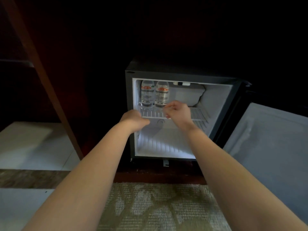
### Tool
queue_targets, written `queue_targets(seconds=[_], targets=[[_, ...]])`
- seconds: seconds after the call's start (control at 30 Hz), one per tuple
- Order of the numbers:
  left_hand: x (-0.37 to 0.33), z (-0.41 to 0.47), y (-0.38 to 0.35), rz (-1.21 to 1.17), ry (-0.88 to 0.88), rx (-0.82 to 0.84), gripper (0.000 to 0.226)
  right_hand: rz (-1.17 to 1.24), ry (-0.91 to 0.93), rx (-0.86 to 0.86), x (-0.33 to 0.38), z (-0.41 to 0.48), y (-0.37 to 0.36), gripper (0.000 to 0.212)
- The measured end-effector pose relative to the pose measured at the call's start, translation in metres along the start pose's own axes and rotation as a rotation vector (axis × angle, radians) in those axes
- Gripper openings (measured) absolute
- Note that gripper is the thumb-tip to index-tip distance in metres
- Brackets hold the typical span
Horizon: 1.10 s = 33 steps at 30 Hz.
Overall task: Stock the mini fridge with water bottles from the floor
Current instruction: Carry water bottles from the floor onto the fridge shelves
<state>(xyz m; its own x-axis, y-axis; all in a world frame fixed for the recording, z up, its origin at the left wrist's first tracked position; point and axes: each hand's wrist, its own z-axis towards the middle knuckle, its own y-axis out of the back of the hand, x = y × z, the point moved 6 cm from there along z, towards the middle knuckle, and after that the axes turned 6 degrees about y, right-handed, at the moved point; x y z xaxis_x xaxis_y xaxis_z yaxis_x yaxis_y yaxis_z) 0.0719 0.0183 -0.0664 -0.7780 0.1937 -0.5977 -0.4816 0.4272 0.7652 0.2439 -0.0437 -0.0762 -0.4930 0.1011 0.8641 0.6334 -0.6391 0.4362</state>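
The mini fridge point(215, 104) stands open and lit inside. Two clear water bottles with orange-and-white labels stand side by side at the left of its wire shelf point(198, 114): the left bottle point(147, 95) and the right bottle point(162, 95). My right hand point(178, 110) hovers at the shelf's front, just right of the right bottle's base, with loosely curled fingers that hold nothing. My left hand point(135, 119) is at the shelf's front left edge, below the left bottle. Its fingers bend away from the camera and are hidden.
The fridge door point(270, 147) hangs open to the right. Dark wooden cabinet panels point(55, 97) surround the fridge, with a slanting board on the left. A patterned carpet point(158, 207) lies below my arms, pale floor tiles point(33, 144) to the left. The fridge's lower compartment is bright.
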Motion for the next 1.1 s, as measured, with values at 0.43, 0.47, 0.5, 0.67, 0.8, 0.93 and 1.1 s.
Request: queue_targets(seconds=[0.43, 0.47, 0.5, 0.67, 0.8, 0.93, 1.1], targets=[[-0.041, -0.145, 0.024, -0.172, -0.242, -0.125, 0.011, -0.089, 0.062, -0.058, 0.090, -0.136, 0.107, 0.006], [-0.045, -0.157, 0.022, -0.179, -0.264, -0.119, 0.012, -0.099, 0.060, -0.068, 0.091, -0.148, 0.118, 0.007], [-0.048, -0.168, 0.019, -0.191, -0.280, -0.109, 0.012, -0.100, 0.053, -0.085, 0.090, -0.160, 0.129, 0.007], [-0.075, -0.219, -0.017, -0.238, -0.345, -0.016, 0.013, -0.022, -0.023, -0.208, 0.078, -0.215, 0.193, 0.008], [-0.109, -0.252, -0.073, -0.188, -0.410, 0.105, 0.018, -0.006, -0.092, -0.271, 0.052, -0.259, 0.245, 0.006], [-0.143, -0.284, -0.143, -0.154, -0.449, 0.233, 0.020, -0.031, -0.172, -0.330, 0.015, -0.308, 0.295, 0.004], [-0.169, -0.333, -0.231, -0.080, -0.519, 0.392, 0.022, -0.061, -0.301, -0.428, -0.037, -0.376, 0.348, 0.004]])
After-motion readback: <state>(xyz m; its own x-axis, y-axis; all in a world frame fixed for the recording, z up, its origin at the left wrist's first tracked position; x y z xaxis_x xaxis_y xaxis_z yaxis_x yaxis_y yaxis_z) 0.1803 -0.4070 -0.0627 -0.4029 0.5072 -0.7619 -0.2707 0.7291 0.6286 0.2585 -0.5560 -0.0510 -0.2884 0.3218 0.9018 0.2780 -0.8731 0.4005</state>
